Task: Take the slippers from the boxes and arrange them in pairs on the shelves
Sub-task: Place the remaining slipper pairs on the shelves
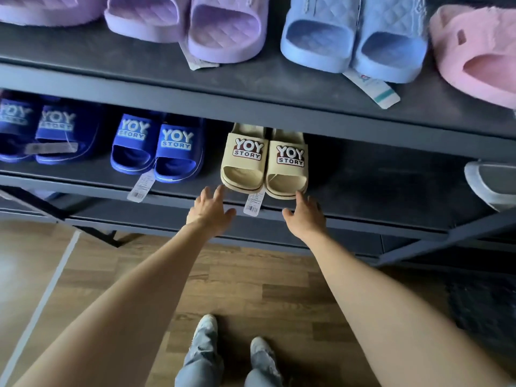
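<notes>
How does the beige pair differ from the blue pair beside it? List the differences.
Colour: the beige pair is pale tan, the blue pair bright blue. Logo: beige has a dark red patch, blue a blue one. Hands: the left hand and right hand reach to the beige pair's toes; the blue pair is untouched. Both sit on the lower shelf, toes outward, tagged.

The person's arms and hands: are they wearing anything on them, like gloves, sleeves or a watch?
No sleeve comes into view above the left hand or the right hand: everything shown up to the picture's edge is uncovered. Neither hand wears a glove, and no watch or bracelet shows at either wrist.
</notes>
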